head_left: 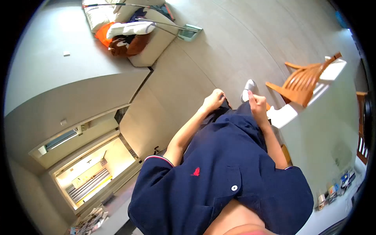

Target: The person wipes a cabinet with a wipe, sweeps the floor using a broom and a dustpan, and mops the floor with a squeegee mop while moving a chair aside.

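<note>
My left hand is closed in front of my waist, its fingers curled against dark cloth; what lies inside the curl is hidden. To its right, my right hand is curled with the thumb side up, and nothing can be made out between its fingers. The two hands are apart. Below them hangs my dark blue shirt with a small red emblem. One foot in a light slipper shows just beyond my right hand.
On the right, a wooden chair stands against a pale table, with small items at the table's far end. A sofa at the upper left holds cushions and clothes. A long-handled dustpan rests beside it on the grey floor.
</note>
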Available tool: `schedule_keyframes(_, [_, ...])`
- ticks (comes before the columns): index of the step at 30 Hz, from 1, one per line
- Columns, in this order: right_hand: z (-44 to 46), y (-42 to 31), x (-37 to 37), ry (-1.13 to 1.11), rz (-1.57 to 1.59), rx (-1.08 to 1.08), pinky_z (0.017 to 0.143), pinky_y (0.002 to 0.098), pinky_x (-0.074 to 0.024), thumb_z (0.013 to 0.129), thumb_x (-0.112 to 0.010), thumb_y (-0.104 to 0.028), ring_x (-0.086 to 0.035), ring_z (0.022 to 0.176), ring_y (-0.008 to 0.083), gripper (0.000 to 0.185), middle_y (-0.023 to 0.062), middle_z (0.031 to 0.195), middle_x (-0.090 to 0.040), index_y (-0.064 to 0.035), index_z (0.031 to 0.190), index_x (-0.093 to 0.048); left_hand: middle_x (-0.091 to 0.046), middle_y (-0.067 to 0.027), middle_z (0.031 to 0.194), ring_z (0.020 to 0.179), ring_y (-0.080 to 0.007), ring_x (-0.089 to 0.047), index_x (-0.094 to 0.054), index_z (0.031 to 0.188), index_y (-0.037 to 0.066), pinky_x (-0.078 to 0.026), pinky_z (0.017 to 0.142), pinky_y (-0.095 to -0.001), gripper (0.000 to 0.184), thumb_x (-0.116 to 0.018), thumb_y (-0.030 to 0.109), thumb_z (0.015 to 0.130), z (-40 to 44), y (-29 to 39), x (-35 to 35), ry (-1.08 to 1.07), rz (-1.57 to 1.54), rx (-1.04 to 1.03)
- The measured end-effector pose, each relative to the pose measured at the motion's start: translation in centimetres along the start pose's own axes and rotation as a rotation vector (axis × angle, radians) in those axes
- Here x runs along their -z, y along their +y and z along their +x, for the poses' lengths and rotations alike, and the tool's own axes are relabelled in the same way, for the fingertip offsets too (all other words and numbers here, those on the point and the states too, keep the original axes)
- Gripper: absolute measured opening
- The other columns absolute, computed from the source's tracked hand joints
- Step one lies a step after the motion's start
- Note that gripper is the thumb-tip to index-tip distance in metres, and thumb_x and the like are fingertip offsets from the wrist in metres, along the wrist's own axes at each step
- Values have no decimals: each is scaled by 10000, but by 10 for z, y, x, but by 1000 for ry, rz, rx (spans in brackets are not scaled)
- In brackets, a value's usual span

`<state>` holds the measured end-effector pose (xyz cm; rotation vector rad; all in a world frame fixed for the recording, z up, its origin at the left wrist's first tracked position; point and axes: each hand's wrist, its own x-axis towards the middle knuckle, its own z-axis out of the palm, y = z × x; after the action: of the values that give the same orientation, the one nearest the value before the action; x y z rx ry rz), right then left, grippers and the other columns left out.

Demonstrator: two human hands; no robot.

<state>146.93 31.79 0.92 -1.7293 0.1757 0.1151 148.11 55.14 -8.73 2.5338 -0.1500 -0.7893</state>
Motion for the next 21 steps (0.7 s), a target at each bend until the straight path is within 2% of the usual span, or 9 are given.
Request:
schedule_keyframes(4, [111, 18, -41, -81, -5, -94, 428, 331, -189, 925, -505, -265, -239, 489, 73, 489, -20, 491, -244, -31, 544, -304, -562, -124, 1181, 1096, -294, -529, -563, 1148, 78, -430, 928, -413, 405, -545, 317, 821, 85, -105, 94, 253, -106, 160])
schedule_keyframes(8, [181, 79, -65, -5, -51, -308, 426, 290, -256, 920, -493, -280, -309, 476, 66, 407, -17, 509, -388, -42, 599, -416, -583, -116, 1006, 970, -287, -559, -567, 1043, 92, -476, 806, -416, 326, -626, 255, 766, 197, -207, 251, 623, 328, 109])
schedule_keyframes(9, [183, 87, -74, 46, -57, -418, 425, 261, -283, 918, -491, -280, -340, 478, 56, 366, -24, 529, -426, -49, 636, -463, -590, -112, 971, 964, -281, -559, -569, 1004, 93, -478, 777, -419, 308, -633, 255, 751, 226, -229, 289, 593, 421, 86])
schedule_keyframes(12, [219, 69, -118, 209, 150, -763, 436, 182, -329, 907, -483, -225, -393, 499, 34, 145, -42, 613, -417, -91, 869, -524, -610, -111, 996, 995, -274, -545, -616, 945, 73, -381, 899, -424, 278, -578, 218, 710, 332, -283, 374, 419, 821, -46])
schedule_keyframes(14, [231, 79, -164, 378, 351, -738, 436, 193, -345, 911, -475, -220, -405, 488, 48, 153, -23, 640, -440, -77, 960, -502, -616, -117, 1045, 1005, -277, -563, -637, 989, 92, -386, 899, -441, 293, -570, 233, 741, 411, -338, 393, 369, 1101, -96])
schedule_keyframes(15, [224, 93, -185, 409, 306, -667, 407, 208, -353, 841, -450, -112, -410, 469, 56, 156, -26, 644, -445, -81, 990, -481, -615, -121, 1081, 1038, -292, -563, -640, 1025, 97, -394, 897, -475, 311, -563, 245, 762, 416, -340, 409, 140, 993, 69])
schedule_keyframes(16, [224, 97, -221, 451, 294, -852, 420, 206, -379, 807, -441, -89, -437, 472, 68, 185, -18, 642, -451, -70, 983, -495, -614, -124, 1116, 1070, -308, -562, -644, 1062, 102, -402, 895, -508, 330, -557, 257, 784, 461, -340, 415, -66, 884, 199])
schedule_keyframes(18, [232, 71, -261, 515, 290, -943, 439, 203, -403, 813, -440, -72, -458, 491, 70, 159, -5, 668, -483, -70, 951, -519, -601, -112, 1174, 1126, -298, -549, -648, 1092, 115, -423, 890, -531, 339, -543, 281, 816, 486, -358, 413, -220, 778, 552])
schedule_keyframes(21, [223, 62, -297, 553, 385, -934, 498, 224, -467, 855, -452, -84, -541, 589, 101, 168, 36, 774, -539, -58, 1008, -514, -619, -84, 1155, 1069, -257, -595, -652, 1093, 117, -502, 837, -416, 312, -527, 252, 841, 502, -409, 398, -466, 774, 585])
